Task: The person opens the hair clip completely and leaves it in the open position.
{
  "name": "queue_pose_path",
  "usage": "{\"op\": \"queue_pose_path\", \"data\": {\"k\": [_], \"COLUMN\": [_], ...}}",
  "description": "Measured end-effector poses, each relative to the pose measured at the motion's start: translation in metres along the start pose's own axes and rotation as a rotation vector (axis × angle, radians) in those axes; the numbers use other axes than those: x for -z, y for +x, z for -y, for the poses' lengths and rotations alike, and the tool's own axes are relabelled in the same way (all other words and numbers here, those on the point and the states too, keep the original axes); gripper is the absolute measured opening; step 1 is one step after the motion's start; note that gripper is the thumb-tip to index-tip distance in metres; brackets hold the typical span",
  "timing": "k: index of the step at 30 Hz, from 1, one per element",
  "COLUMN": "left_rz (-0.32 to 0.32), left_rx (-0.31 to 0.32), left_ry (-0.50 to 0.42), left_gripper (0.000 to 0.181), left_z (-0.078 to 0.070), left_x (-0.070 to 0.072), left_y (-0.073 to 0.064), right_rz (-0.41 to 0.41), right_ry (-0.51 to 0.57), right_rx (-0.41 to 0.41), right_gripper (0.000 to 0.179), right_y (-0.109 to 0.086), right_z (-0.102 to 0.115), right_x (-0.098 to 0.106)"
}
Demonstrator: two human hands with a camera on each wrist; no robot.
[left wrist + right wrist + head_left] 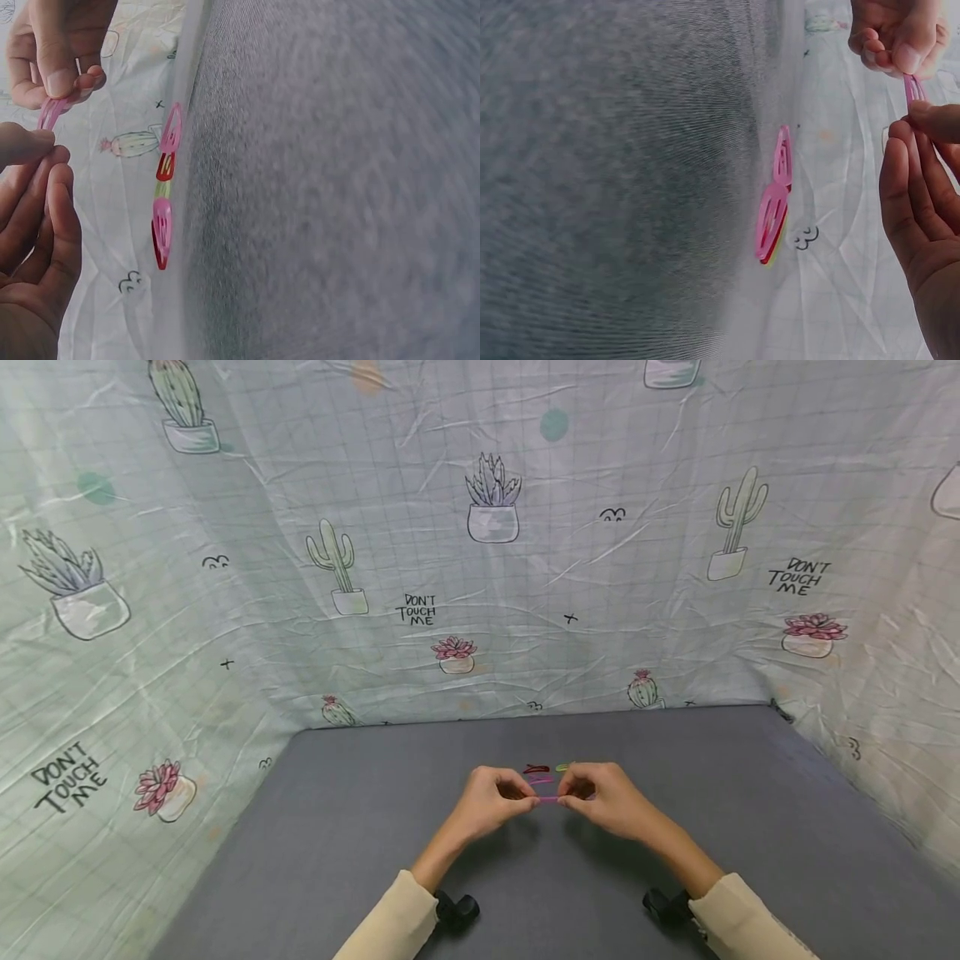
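A pink snap hair clip [548, 799] is held above the table between both hands. My left hand [491, 802] pinches one end between thumb and fingertips, and my right hand [611, 800] pinches the other end the same way. In the left wrist view a short stretch of the pink clip [51, 114] shows between the two thumbs; the fingertips hide its ends. Past the hands lie more snap clips: a red clip [536, 768], a pink clip [540, 781] and a yellow-green clip [562, 767] partly behind the right hand.
The dark grey table [360, 827] stretches out on both sides of the hands. A pale curtain [525, 577] printed with cacti hangs at the back and along both sides. Black bands [457, 910] sit at the wrists, beside the cream sleeves [393, 918].
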State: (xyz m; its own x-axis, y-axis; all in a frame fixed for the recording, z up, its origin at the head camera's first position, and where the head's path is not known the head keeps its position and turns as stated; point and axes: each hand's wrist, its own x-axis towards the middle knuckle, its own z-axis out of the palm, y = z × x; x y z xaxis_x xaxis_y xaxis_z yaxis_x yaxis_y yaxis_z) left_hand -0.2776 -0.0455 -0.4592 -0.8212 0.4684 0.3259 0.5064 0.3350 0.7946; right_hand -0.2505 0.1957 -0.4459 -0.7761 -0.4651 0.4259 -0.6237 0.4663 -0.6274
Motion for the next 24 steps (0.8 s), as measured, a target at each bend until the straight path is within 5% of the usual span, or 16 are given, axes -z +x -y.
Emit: {"op": "queue_pose_path", "data": {"k": [24], "left_rz": [-0.024], "left_rx": [0.019], "left_ry": [-0.051], "left_gripper": [0.005], "left_z": [-0.0009], "left_x": [-0.0105], "left_y": [-0.0078], "right_rz": [-0.008], "right_ry": [0.09], "right_rx": [0.035], "right_gripper": [0.015], "right_y": [-0.0094], "right_z": [-0.0046], "right_x": [-0.0024]}}
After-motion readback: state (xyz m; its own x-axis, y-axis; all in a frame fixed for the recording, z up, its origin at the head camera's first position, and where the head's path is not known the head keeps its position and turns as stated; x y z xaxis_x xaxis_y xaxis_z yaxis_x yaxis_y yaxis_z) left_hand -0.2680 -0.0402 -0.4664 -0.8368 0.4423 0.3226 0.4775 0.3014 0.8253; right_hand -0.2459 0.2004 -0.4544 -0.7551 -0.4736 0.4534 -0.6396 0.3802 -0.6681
